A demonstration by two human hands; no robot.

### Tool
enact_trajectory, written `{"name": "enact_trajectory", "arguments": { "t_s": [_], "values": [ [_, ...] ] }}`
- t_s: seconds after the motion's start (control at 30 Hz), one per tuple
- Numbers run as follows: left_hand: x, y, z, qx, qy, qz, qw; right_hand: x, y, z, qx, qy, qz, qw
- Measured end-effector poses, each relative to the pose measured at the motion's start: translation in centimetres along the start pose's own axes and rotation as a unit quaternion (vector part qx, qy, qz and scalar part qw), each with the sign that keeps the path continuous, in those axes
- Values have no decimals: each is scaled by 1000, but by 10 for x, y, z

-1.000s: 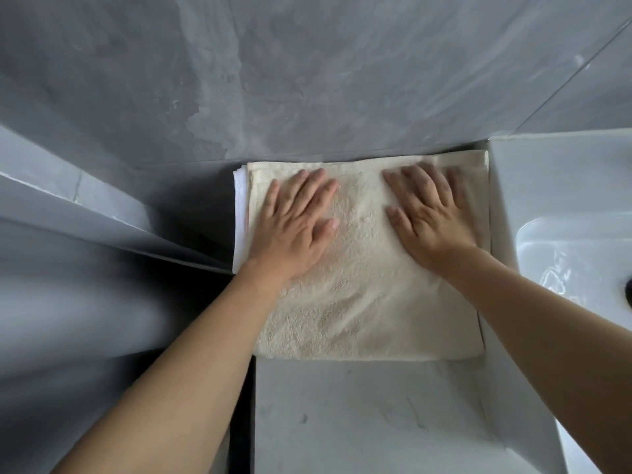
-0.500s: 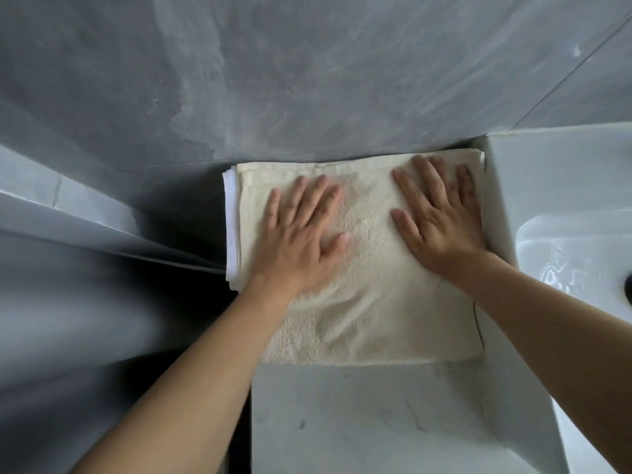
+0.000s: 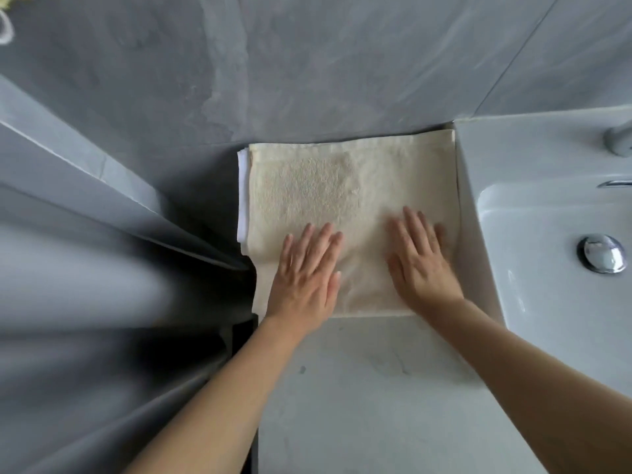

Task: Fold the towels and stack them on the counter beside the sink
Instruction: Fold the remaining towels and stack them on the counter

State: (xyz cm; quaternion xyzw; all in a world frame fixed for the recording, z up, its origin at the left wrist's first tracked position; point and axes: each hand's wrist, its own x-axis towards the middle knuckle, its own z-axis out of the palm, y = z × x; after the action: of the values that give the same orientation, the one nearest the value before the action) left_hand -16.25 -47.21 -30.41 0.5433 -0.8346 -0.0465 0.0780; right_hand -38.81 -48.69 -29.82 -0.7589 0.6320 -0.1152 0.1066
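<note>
A folded cream towel (image 3: 345, 186) lies flat on the pale counter (image 3: 372, 388), pushed against the grey back wall and against the sink's side. Under its left edge a strip of a white towel (image 3: 243, 196) shows. My left hand (image 3: 307, 271) rests palm down on the cream towel's near left part, fingers straight and spread. My right hand (image 3: 419, 261) lies flat on the near right part, fingers straight, close to the sink's side.
A white sink (image 3: 554, 261) stands to the right, with a chrome drain plug (image 3: 600, 253) and a tap (image 3: 620, 136) at the back right. A grey tiled wall (image 3: 307, 63) rises behind. On the left the counter ends at a grey ledge (image 3: 102, 186) and a dark gap.
Both hands have slid from the towel's far half back toward me to its near edge, staying flat on it. The towel's far part now shows a brushed patch.
</note>
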Motion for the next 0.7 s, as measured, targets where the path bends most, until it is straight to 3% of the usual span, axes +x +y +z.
{"name": "enact_trajectory", "arguments": {
  "t_s": [0.07, 0.13, 0.2, 0.27, 0.33, 0.53, 0.7],
  "values": [
    [-6, 3, 4, 2, -15, 6, 1000, 2, 2, -13, -13, 25, 6, 1000],
    [-19, 8, 8, 8, -33, 60, 998, -5, -2, -14, -14, 40, -56, 998],
    [-34, 10, 24, 0, -83, 62, 995, -25, -5, 2, 1, -36, -96, 995],
    [-45, 2, 41, -2, -151, 19, 988, -43, 1, 23, -12, -159, -70, 985],
    [-51, -8, 55, 17, -178, 13, 984, -52, 14, 35, -48, -233, -42, 970],
    [-33, 0, 44, 7, -102, 41, 994, -38, 19, 34, -106, -225, -9, 969],
    [-29, -8, 39, 51, -130, 36, 990, -35, 13, 26, -214, -233, -23, 948]
  ]
}}
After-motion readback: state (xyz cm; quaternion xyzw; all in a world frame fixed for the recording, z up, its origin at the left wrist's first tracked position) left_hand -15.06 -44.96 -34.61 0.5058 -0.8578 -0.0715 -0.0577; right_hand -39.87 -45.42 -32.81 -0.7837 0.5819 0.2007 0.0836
